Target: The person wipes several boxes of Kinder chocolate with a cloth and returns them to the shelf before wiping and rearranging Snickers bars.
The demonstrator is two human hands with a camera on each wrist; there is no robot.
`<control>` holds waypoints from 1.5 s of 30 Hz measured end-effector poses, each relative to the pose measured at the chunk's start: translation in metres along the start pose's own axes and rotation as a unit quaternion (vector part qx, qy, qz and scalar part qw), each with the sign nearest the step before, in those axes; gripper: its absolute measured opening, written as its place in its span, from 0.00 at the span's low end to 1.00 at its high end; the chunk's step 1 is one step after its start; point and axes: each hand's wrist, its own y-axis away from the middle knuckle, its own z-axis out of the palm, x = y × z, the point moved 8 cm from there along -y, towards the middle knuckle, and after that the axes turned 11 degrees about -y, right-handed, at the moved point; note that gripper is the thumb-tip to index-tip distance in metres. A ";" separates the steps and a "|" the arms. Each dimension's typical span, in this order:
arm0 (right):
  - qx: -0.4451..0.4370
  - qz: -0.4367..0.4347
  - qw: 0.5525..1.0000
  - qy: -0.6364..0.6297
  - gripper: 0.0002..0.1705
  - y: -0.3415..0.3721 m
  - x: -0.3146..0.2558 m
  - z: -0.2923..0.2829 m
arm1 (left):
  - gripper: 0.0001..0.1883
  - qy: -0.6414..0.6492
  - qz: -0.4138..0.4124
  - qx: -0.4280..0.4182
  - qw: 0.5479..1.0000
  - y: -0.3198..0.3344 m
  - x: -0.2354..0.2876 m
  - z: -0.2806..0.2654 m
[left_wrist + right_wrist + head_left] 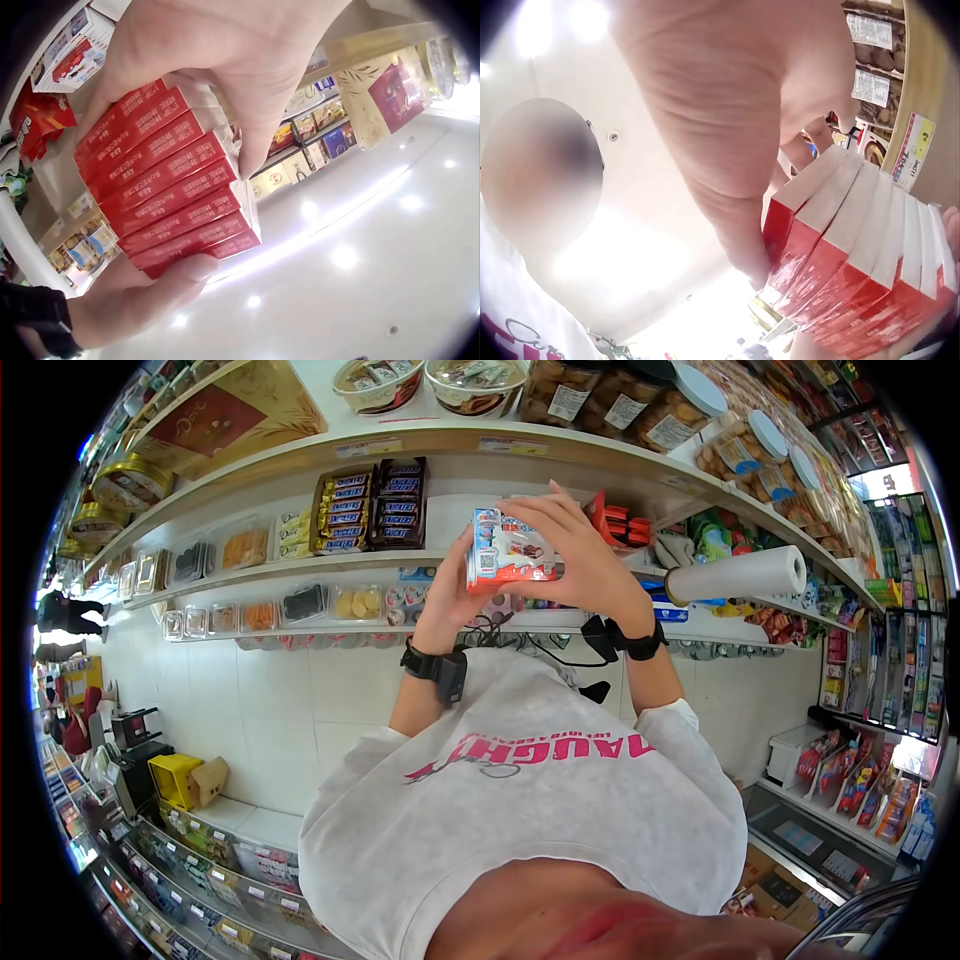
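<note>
Both hands hold a stack of thin red-and-white boxes in front of the shelf. Curled round its left side is the left hand, seen large at the top of the left wrist view. The right hand grips the other side, fingers over the top and thumb beneath. In the left wrist view the red printed edges of several boxes lie side by side, slightly fanned. Clear wrap glints over the boxes in the right wrist view, where the right hand pinches the near end.
Behind the hands, shelves carry Snickers boxes, clear tubs of dried food and a red packet. A white roll juts out at the right. Jars stand on the upper shelf.
</note>
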 end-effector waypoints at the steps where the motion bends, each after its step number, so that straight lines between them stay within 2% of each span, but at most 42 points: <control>1: 0.010 -0.002 1.000 -0.006 0.46 0.000 -0.002 -0.001 | 0.25 0.006 0.008 0.011 1.000 -0.001 0.000 -0.004; 2: 0.020 -0.004 1.000 -0.012 0.44 -0.001 -0.003 -0.003 | 0.25 0.006 0.005 0.000 1.000 0.000 0.000 -0.004; 5: 0.108 0.047 0.982 -0.145 0.37 0.005 0.036 -0.025 | 0.26 0.006 0.004 -0.015 1.000 0.005 0.005 -0.009; 6: 0.135 0.099 0.962 -0.217 0.32 0.011 0.069 -0.024 | 0.26 0.004 0.005 -0.011 1.000 0.006 0.006 -0.012; 9: 0.111 0.244 0.928 -0.261 0.34 0.035 0.177 0.001 | 0.27 0.012 0.016 -0.008 1.000 0.011 0.013 -0.006; 12: 0.069 0.209 0.975 -0.041 0.43 0.056 0.242 0.037 | 0.27 0.019 0.027 -0.008 0.999 0.014 0.018 -0.003; 15: 0.051 0.132 0.980 0.138 0.51 0.058 0.261 0.060 | 0.27 0.025 0.035 -0.028 0.999 0.012 0.021 -0.005; 16: 0.039 0.135 0.975 0.171 0.54 0.060 0.267 0.067 | 0.26 0.028 0.037 -0.039 0.998 0.011 0.022 -0.005; 19: 0.011 0.153 0.985 0.082 0.54 0.062 0.281 0.075 | 0.26 0.039 0.033 -0.024 0.998 0.010 0.021 -0.011; 22: 0.036 0.125 0.987 0.092 0.53 0.060 0.280 0.070 | 0.26 0.035 0.035 -0.021 0.999 0.011 0.021 -0.013; 27: 0.070 0.176 0.982 -0.013 0.50 0.064 0.267 0.053 | 0.27 0.022 0.041 -0.021 0.999 0.013 0.021 -0.010; 31: 0.107 0.183 0.967 -0.141 0.47 0.047 0.188 0.016 | 0.28 0.019 0.036 -0.009 0.999 0.012 0.021 -0.011; 35: 0.121 0.153 0.946 -0.258 0.48 0.041 0.129 -0.014 | 0.29 0.011 0.034 -0.014 0.999 0.009 0.019 -0.011; 43: 0.120 0.043 0.936 -0.328 0.51 0.039 0.069 -0.045 | 0.30 -0.012 0.024 -0.020 0.999 0.005 0.019 0.002; 45: 0.123 0.040 0.929 -0.346 0.52 0.039 0.060 -0.048 | 0.30 -0.005 0.015 -0.018 1.000 0.002 0.016 -0.002</control>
